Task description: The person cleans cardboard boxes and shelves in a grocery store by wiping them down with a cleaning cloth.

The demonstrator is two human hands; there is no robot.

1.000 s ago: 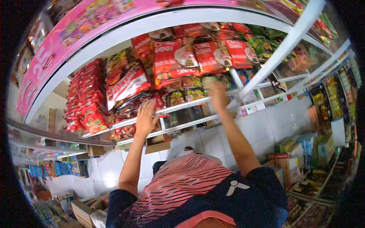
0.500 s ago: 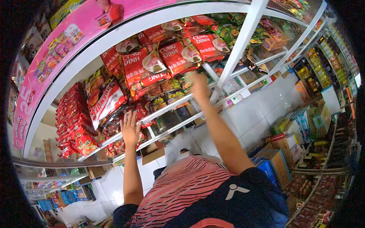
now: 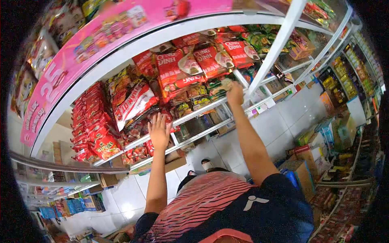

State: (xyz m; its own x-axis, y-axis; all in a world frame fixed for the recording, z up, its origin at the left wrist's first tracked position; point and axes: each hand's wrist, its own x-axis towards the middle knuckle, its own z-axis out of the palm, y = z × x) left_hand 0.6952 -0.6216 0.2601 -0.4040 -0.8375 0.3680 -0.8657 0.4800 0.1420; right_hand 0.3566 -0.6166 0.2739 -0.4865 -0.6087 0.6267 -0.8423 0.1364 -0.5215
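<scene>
My left hand (image 3: 159,131) lies with fingers spread at the front of the display shelf (image 3: 198,116), over small dark red packets. Just beyond it is a red and white noodle bag (image 3: 135,104), with a heap of red noodle packets (image 3: 91,121) to the left. My right hand (image 3: 235,95) is closed on a pale crumpled cloth (image 3: 227,84), which is partly hidden by the fingers. It is near the shelf's front rail, beside a white upright post (image 3: 272,52). Large red "Cung Đình" noodle bags (image 3: 212,60) lie behind it.
A pink advertising banner (image 3: 50,91) curves along the top of the case. Green packets (image 3: 261,40) sit behind the post. Cardboard boxes (image 3: 298,172) stand on the tiled floor (image 3: 279,129) to the right, near stocked shelves (image 3: 344,77). A glass panel edge (image 3: 60,164) is at left.
The view has shifted, so the shelf and both hands appear further right. My right hand, blurred before, shows more sharply with the cloth. My left hand stays spread at the shelf front.
</scene>
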